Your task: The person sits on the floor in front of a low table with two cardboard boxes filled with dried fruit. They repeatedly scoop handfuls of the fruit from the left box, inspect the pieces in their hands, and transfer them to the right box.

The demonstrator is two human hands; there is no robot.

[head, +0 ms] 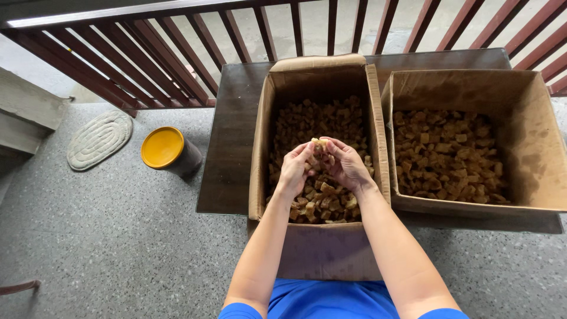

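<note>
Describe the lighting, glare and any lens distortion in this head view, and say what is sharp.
Head view: soft, even daylight with faint shadows; a bright glare streak runs along the top railing; wide-angle bending fans the railing bars outward; both hands, left hand and right hand, and the brown chunks in the cardboard box look sharp.

Small tan-brown chunks, irregular, clustered between both hands, above the filled cardboard box

Cardboard walls flanking open-topped box
</note>
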